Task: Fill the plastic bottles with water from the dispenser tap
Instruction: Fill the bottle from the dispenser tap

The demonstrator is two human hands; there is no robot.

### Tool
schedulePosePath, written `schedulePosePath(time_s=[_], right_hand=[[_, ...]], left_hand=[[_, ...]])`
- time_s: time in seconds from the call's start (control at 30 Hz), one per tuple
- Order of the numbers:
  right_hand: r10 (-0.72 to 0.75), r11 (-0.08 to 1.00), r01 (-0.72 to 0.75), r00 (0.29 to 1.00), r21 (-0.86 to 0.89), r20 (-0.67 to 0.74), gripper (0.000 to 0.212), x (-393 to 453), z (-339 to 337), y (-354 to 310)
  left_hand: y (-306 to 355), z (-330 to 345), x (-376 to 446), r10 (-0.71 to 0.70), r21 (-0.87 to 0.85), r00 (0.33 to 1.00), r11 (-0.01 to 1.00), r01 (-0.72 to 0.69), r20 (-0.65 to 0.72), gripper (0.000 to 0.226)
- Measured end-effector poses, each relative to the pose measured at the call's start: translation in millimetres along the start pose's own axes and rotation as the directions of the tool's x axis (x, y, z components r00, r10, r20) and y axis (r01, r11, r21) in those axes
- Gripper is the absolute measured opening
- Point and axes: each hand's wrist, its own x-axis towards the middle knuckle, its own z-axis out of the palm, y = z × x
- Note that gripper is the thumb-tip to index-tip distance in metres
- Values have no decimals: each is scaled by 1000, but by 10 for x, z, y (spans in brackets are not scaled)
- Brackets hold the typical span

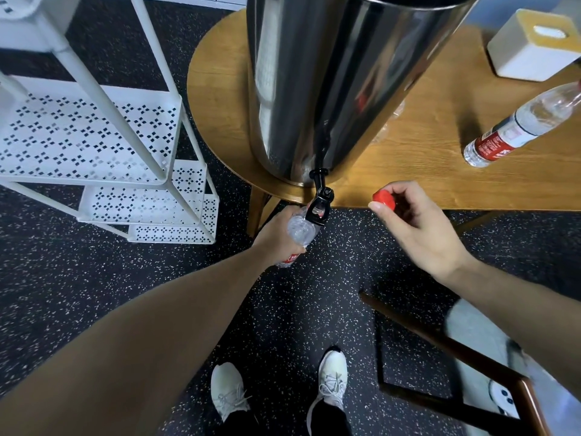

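A tall steel dispenser point(314, 83) stands on a wooden table point(424, 180), its black tap point(320, 202) jutting over the table's front edge. My left hand point(279, 237) grips a clear plastic bottle point(300, 231) with a red label, its mouth right under the tap. My right hand point(415, 225) hovers near the table edge to the right of the tap and pinches a red bottle cap point(384, 199) between thumb and fingers. A second bottle point(522, 124) with a red label stands on the table at the right, and it holds water.
A white perforated metal rack point(103, 143) stands left of the table. A white tissue box point(534, 42) sits at the table's back right. A dark wooden chair frame point(456, 357) is at lower right. My feet in white shoes are on the speckled dark floor.
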Motion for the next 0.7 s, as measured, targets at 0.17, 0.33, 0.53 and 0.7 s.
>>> schedulePosePath(time_s=[0.17, 0.33, 0.53, 0.7], right_hand=[[5, 1000, -5, 1000, -2, 7, 34, -26, 4, -26], [12, 999, -11, 1000, -47, 22, 32, -68, 1, -71], [25, 998, -21, 998, -52, 62, 35, -92, 50, -61], [-3, 997, 10, 996, -75, 88, 31, -82, 101, -96]], left_hand=[[-6, -1, 9, 4, 9, 1000, 1000, -4, -1, 94], [-7, -13, 5, 22, 35, 1000, 999, -22, -3, 88], [-17, -19, -8, 23, 39, 1000, 999, -22, -8, 87], [-6, -30, -11, 19, 52, 1000, 998, -18, -6, 92]])
